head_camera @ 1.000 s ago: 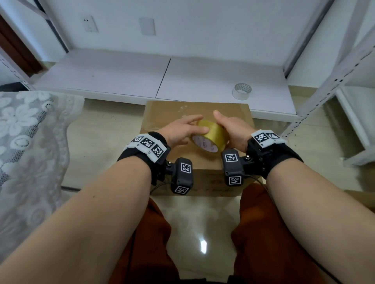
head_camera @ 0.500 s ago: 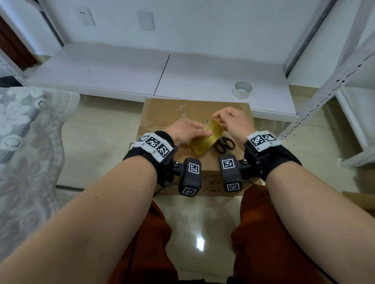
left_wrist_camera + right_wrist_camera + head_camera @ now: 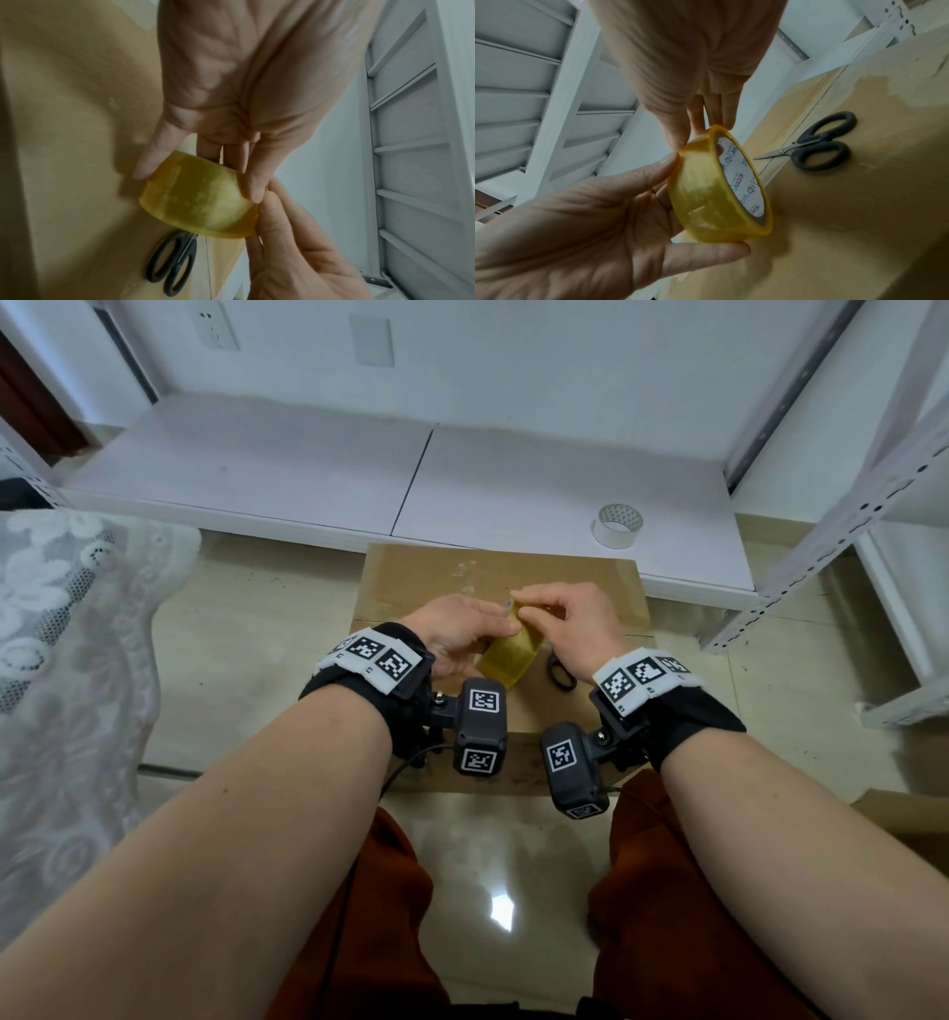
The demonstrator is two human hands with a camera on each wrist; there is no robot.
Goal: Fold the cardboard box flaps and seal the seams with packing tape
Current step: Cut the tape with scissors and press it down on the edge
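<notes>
A closed cardboard box stands on the floor in front of my knees. Above its top, my left hand grips a roll of yellow packing tape between thumb and fingers. The roll stands on edge, and its printed white core shows in the right wrist view. My right hand pinches the roll's upper rim, thumb on the outer tape surface. No loose tape end shows. Black-handled scissors lie on the box beside its centre seam, below my right hand.
A clear tape roll sits on the low white shelf board behind the box. A white metal rack stands at the right and a lace cloth lies at the left. More cardboard shows by my right arm.
The roll has turned from face-up to edge-on, uncovering the scissors. My right fingers have moved up to pinch its top rim. Both hands sit slightly farther out over the box.
</notes>
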